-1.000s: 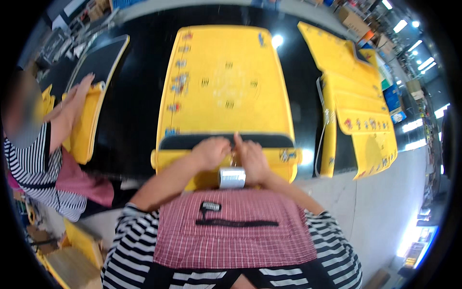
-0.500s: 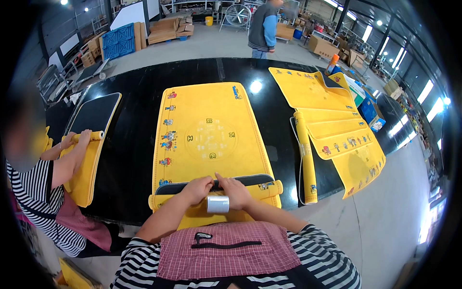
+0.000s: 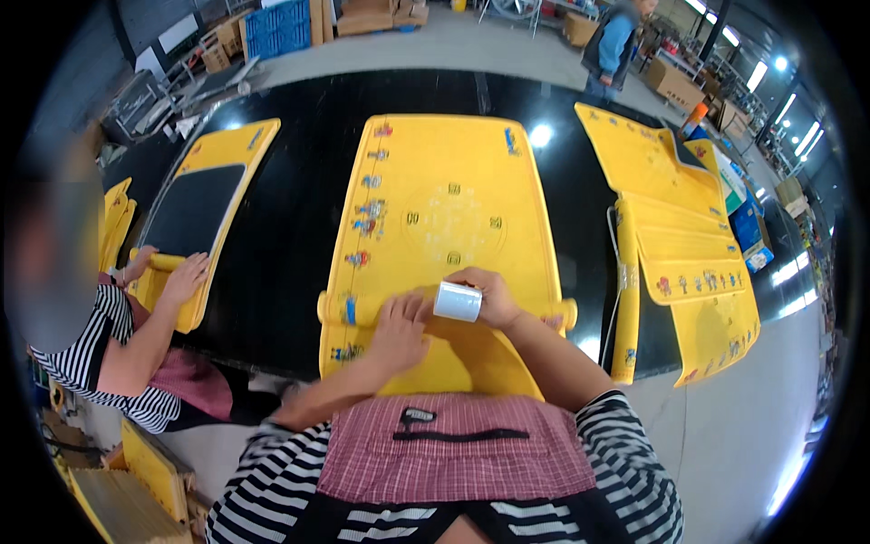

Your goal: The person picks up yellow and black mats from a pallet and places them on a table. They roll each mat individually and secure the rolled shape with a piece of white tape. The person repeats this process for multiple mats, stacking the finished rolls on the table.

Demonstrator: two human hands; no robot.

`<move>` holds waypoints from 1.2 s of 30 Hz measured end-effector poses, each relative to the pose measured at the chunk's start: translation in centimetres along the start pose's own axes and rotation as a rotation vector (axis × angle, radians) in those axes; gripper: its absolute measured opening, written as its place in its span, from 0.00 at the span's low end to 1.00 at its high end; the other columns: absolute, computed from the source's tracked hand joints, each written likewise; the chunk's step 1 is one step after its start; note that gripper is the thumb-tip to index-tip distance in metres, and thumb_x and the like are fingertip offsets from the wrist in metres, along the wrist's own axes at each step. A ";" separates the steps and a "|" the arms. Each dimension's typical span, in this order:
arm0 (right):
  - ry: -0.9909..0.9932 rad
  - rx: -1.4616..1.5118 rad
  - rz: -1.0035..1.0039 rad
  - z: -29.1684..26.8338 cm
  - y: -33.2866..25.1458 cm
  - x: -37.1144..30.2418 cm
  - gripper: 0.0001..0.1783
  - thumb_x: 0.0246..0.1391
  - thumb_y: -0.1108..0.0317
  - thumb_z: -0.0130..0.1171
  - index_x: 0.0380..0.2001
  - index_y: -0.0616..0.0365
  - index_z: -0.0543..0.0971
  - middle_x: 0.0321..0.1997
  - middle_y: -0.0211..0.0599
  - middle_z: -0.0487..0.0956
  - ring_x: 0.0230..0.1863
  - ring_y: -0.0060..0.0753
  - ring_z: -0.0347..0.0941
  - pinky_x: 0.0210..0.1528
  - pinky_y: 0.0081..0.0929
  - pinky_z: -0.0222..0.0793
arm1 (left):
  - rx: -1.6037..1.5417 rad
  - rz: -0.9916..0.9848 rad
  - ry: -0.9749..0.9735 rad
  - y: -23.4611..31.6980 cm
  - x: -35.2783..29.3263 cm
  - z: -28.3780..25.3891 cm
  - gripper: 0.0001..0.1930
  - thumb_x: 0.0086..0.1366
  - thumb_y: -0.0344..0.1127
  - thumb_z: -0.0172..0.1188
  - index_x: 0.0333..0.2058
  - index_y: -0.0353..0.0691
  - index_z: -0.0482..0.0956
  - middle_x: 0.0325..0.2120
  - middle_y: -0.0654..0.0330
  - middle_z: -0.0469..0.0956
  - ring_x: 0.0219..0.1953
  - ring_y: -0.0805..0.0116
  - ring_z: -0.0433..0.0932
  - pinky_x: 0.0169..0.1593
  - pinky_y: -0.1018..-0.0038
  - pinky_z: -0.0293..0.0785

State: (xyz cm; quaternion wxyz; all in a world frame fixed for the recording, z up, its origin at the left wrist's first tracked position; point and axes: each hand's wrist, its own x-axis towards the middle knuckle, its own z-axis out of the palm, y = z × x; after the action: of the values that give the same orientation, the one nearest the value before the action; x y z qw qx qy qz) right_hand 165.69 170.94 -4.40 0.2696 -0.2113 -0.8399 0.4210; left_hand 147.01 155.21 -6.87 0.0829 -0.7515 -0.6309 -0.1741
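In front of me lies a yellow printed mat [image 3: 444,163] with cartoon figures along its left edge. Its near part forms a roll [image 3: 568,315] across the table, and a yellow portion extends from the roll toward my apron. My left hand [image 3: 401,334] rests on the yellow surface by the roll, fingers stretched out and slightly blurred. In my right hand [image 3: 489,296] is a short silvery-white cylinder that looks like a tape roll [image 3: 458,302], held over the middle of the mat roll. Part of the roll is hidden behind my hands.
A rolled yellow mat [image 3: 626,299] and folded mats [image 3: 693,236] lie to the right, near a blue box [image 3: 750,234]. At left, a co-worker's hands [image 3: 186,276] press on another mat [image 3: 195,208]. A person [image 3: 609,50] stands beyond the black table [image 3: 281,227].
My hands have moved apart, and the tape roll is raised with my right hand. The dark underside by my roll no longer shows. The co-worker's mat lies differently, and my view has shifted.
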 end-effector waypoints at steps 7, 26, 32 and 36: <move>0.186 -0.564 -0.329 2.2 -2.7 -2.2 0.27 0.45 0.59 0.73 0.50 0.56 0.83 0.51 0.44 0.85 0.55 0.51 0.81 0.57 0.41 0.77 | -0.053 -0.042 -0.511 -4.2 9.5 -1.4 0.34 0.51 0.50 0.76 0.53 0.43 0.74 0.50 0.53 0.71 0.53 0.53 0.72 0.55 0.57 0.70; 0.118 0.197 0.295 -2.7 5.7 8.1 0.14 0.55 0.67 0.66 0.45 0.59 0.85 0.41 0.40 0.87 0.41 0.33 0.82 0.46 0.32 0.76 | -0.098 0.235 -0.013 -10.4 11.1 3.2 0.32 0.56 0.46 0.72 0.57 0.40 0.73 0.50 0.56 0.77 0.52 0.54 0.76 0.56 0.60 0.70; 0.101 -0.241 -0.238 1.4 -1.6 -3.5 0.36 0.41 0.58 0.78 0.55 0.59 0.81 0.58 0.48 0.81 0.65 0.53 0.75 0.72 0.51 0.63 | -0.317 0.027 -0.315 -6.5 6.3 -1.1 0.29 0.59 0.44 0.70 0.57 0.40 0.76 0.49 0.51 0.80 0.52 0.48 0.77 0.59 0.57 0.71; 0.085 -0.294 -0.307 2.8 -1.2 -5.8 0.40 0.37 0.54 0.80 0.55 0.60 0.80 0.60 0.48 0.80 0.66 0.52 0.73 0.73 0.52 0.60 | -0.392 -0.002 -0.441 -6.9 7.0 -1.8 0.24 0.62 0.45 0.67 0.54 0.40 0.81 0.48 0.50 0.80 0.55 0.48 0.75 0.61 0.59 0.70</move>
State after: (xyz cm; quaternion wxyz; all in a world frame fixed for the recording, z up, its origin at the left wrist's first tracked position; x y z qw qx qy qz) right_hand 168.16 165.21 -6.41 0.3320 -0.1354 -0.9025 0.2384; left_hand 140.96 162.38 -3.27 -0.2031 -0.7721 -0.5890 -0.1253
